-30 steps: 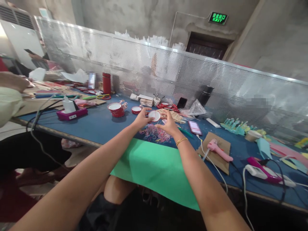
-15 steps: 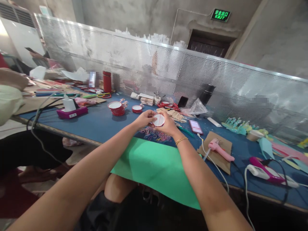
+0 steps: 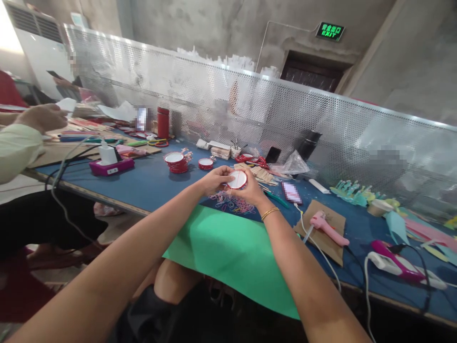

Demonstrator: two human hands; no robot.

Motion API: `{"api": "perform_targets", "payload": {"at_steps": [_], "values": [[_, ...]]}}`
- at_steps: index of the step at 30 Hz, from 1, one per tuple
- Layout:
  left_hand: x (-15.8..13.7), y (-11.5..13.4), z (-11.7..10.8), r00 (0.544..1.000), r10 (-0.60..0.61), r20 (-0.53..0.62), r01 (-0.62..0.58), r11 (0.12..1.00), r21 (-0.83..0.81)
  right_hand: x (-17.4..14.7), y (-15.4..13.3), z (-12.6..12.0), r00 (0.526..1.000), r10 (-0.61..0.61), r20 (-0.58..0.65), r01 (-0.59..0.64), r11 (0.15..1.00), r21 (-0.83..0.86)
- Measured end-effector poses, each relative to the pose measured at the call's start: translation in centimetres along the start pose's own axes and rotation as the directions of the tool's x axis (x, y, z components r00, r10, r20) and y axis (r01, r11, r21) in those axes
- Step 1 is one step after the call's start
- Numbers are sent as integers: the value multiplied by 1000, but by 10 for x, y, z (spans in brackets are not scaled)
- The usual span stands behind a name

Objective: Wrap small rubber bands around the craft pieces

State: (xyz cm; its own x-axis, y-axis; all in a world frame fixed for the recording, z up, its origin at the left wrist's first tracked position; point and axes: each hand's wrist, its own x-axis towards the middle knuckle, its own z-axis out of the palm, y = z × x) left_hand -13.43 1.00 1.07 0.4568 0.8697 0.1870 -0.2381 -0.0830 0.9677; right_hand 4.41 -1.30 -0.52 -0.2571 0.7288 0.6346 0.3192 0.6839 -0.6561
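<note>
Both my hands hold one small round red-rimmed cup with a white inside (image 3: pixel 237 179) above the blue table (image 3: pixel 153 183). My left hand (image 3: pixel 213 180) grips its left side, my right hand (image 3: pixel 251 190) cups it from the right and below. A thin line, perhaps a rubber band, crosses the cup's face. Just under my hands lies a loose pile of pink and coloured rubber bands (image 3: pixel 232 202). A green sheet (image 3: pixel 228 250) hangs over the table's near edge below them.
A stack of red cups (image 3: pixel 175 161) and a single cup (image 3: pixel 205 163) stand to the left. A pink glue gun (image 3: pixel 326 226) lies on cardboard at right, with cables. Another person's sleeve and hand (image 3: pixel 39 119) work at far left. A perforated metal screen backs the table.
My hands closed around the cup and drew it slightly toward me; a second ago my fingers were spread at its edges. The person's hand at the left rose into view.
</note>
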Motion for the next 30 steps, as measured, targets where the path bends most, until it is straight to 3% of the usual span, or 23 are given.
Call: {"api": "perform_targets", "payload": {"at_steps": [8,30], "values": [[2,-2,-2,999,-24,28,20,988,153,-1,2,3,1000,0,-16,0,1000,6],[-2,6,3,999,-35,22,34,998,50,6,6,5,996,48,-77,-44,998,54]]}}
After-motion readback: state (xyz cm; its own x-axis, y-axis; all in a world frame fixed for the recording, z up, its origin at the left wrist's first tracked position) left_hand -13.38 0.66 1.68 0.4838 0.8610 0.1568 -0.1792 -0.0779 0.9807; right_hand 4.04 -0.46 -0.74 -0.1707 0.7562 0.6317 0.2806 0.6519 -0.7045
